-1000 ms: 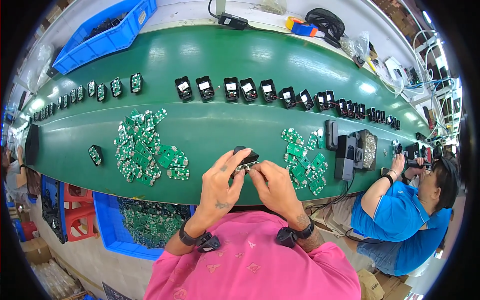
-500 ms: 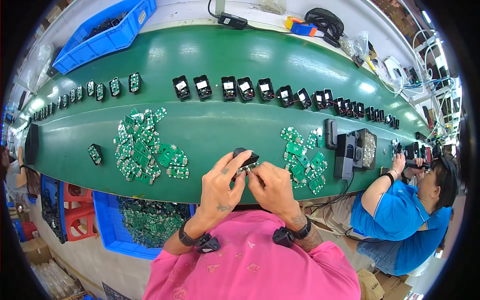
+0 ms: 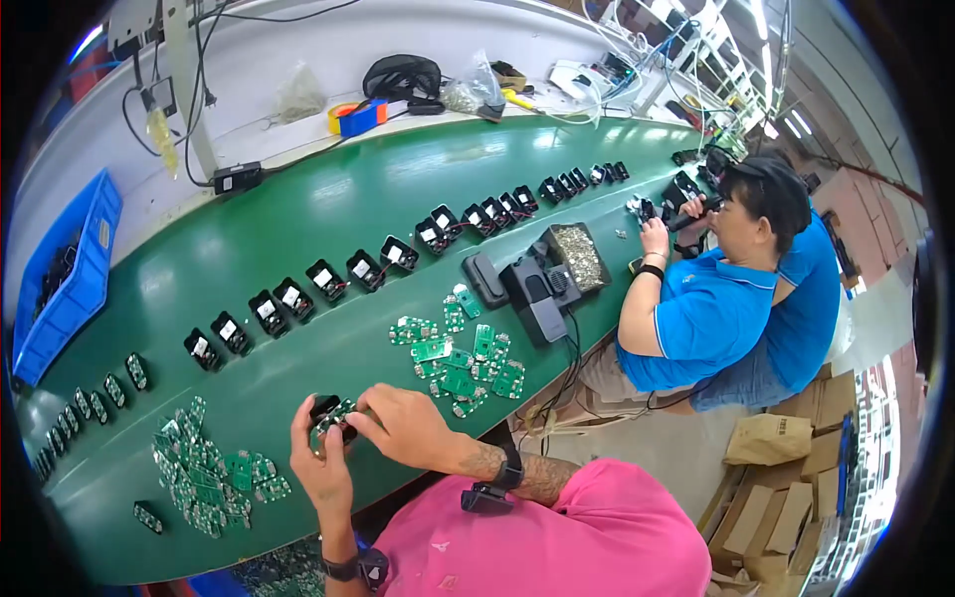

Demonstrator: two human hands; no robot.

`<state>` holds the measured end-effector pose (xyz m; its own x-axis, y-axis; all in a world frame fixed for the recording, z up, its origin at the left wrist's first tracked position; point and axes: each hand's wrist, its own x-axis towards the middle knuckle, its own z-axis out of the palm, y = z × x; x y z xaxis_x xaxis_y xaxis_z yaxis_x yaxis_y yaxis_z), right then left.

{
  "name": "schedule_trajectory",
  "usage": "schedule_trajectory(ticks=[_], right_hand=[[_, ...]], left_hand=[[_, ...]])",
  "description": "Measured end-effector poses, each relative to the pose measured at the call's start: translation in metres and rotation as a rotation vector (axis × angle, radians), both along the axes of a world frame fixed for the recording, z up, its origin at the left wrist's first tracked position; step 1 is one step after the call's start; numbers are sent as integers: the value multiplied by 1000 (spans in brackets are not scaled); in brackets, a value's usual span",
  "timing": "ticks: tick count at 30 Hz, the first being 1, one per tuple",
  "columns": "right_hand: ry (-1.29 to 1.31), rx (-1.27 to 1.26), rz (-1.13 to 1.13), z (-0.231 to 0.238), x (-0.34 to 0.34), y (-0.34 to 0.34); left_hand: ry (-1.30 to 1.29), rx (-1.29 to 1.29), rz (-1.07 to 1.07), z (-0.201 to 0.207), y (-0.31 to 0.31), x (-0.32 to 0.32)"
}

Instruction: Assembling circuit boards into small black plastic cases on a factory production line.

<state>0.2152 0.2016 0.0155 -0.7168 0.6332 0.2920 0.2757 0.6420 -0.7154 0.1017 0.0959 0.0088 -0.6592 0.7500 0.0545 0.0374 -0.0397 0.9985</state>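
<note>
My left hand [image 3: 323, 480] is closed around a small black plastic housing [image 3: 324, 402], over the front part of the bench. A green circuit board [image 3: 338, 418] sits at the housing's open face. My right hand [image 3: 410, 430] pinches at the board's near right edge, thumb and index finger together; the fingers partly cover it. Left of my hands lies a loose heap of green circuit boards [image 3: 199, 473]. A second group of boards [image 3: 458, 368] spreads beyond my right hand. One housing with a board in it [image 3: 148, 516] stands alone near the left heap.
A row of open black housings [image 3: 325, 281] crosses the green bench [image 3: 348, 338]. Board-filled housings [image 3: 115, 390] line the left. A blue crate [image 3: 70, 274] stands far left. Right are a black device [image 3: 537, 303] and a box of small metal parts [image 3: 580, 257], near a co-worker [image 3: 696, 289].
The view has swung to the right. The housing between my hands has turned, and its green board now shows more. My right hand stays at the board.
</note>
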Motion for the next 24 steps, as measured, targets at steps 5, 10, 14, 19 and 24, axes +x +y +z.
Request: schedule_trajectory(ticks=[5, 10, 14, 19, 24], right_hand=[[-132, -367, 50, 7, 6, 15], [128, -449, 96, -1, 3, 6], [275, -507, 117, -5, 2, 7], [202, -623, 49, -5, 3, 25], [13, -561, 172, 13, 1, 24]], left_hand=[[-328, -74, -131, -1, 4, -5], [-310, 46, -172, -15, 5, -8], [-243, 77, -164, -19, 9, -6], [-113, -55, -170, -15, 5, -5], [202, -51, -26, -22, 14, -3]])
